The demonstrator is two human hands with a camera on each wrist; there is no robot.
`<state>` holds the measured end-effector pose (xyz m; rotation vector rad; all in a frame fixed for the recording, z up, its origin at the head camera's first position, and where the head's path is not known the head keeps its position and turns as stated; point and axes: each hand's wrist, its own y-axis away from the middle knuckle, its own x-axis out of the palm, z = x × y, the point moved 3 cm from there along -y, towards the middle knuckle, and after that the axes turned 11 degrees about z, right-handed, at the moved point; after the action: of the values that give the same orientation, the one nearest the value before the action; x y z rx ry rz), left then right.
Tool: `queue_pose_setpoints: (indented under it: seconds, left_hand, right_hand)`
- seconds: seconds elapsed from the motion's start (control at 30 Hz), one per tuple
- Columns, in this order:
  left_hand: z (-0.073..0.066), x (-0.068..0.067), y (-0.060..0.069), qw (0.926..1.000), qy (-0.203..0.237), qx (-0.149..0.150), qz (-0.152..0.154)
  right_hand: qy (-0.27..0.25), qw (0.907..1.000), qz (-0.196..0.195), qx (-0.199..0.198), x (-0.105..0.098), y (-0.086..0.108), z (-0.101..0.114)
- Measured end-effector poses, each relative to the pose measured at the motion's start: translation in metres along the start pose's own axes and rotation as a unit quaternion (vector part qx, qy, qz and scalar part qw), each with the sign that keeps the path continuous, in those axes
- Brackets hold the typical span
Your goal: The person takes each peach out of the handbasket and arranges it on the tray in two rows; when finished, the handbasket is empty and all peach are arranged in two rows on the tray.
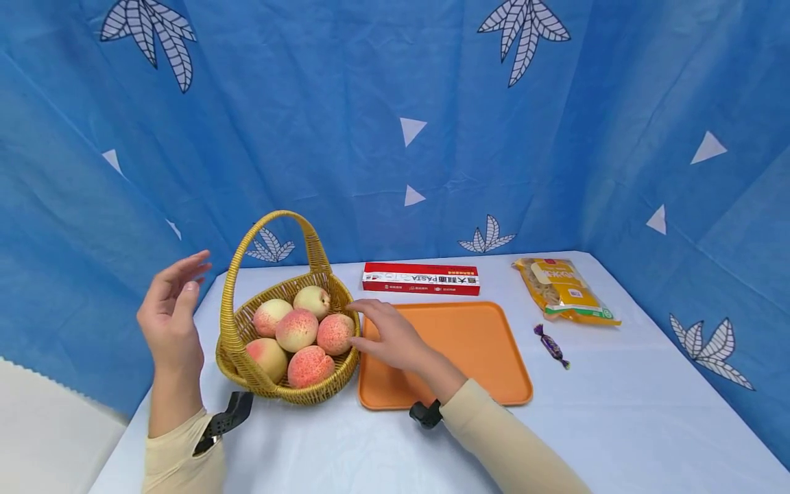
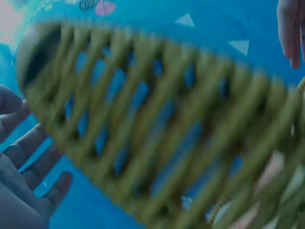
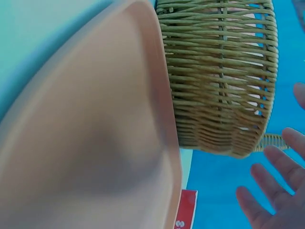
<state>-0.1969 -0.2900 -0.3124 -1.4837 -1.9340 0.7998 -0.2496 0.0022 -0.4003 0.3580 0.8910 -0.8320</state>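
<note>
The basket (image 1: 317, 393) sits on the left side of the worktop (image 1: 648, 405), with its tall handle sticking up over the top. A person has one hand at each side of it. The left hand (image 1: 174, 319) is up in the air to the left of the basket, its fingers loose and a bit bent, with nothing in them. The right hand (image 1: 391, 336) is over the left part of the orange tray (image 1: 457, 350), near the right edge of the basket. Its fingers are spread and grip nothing; I cannot tell if a fingertip touches the edge. The hands may be on both sides because the basket is wide and full of round things. Six peaches (image 1: 297, 330) show inside it, snug together, and the high sides look good for stopping them from rolling out. The tray lies flat just beside the basket, with a low lip all around. Behind the tray lies a long red box (image 1: 421, 278) that says PASTA, but what is inside is hidden. On the right is a yellow bag (image 1: 563, 288) with pale bits showing through its clear part. A small purple candy (image 1: 552, 345) lies between the bag and the tray, with its wrapper twisted at the ends, maybe to keep the sweet in.
</note>
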Motion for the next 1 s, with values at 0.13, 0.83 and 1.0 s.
queue_pose_setpoints:
  seconds: [0.13,0.83,1.0]
  left_hand:
    - [0.019,-0.014,0.004,0.9920,-0.050,-0.114,-0.018]
    - [0.108,-0.054,0.042,0.8719,-0.127,-0.453,0.137]
    - [0.119,-0.057,0.051,0.8719,-0.066,-0.460,0.154]
  right_hand:
    - [0.011,0.9998,0.018,0.004,0.004,-0.008,0.004]
    - [0.067,0.9892,0.116,0.060,0.019,-0.043,0.017]
    - [0.091,0.9848,0.110,0.099,0.022,-0.045,0.021]
